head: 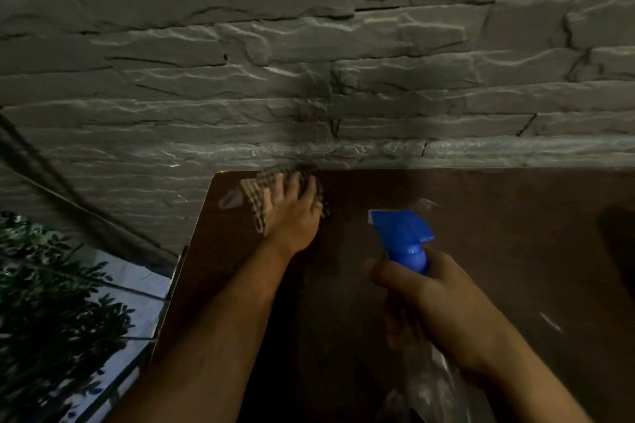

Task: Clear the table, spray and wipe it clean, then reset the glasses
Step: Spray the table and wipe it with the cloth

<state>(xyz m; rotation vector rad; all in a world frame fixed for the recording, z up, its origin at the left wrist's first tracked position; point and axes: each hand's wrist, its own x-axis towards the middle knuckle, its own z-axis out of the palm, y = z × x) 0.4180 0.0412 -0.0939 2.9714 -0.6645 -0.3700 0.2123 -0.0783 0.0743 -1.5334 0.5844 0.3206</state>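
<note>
L hand (292,216) presses cloth (254,192) at table (515,233) far-left corner.

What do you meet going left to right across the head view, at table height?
Leafy plant → checked cloth under the left hand → blue spray bottle held by the right hand.

Checked brown-and-cream cloth (281,196), blue-headed clear spray bottle (409,237), dark brown table (498,251), grey stone wall (309,62).
</note>
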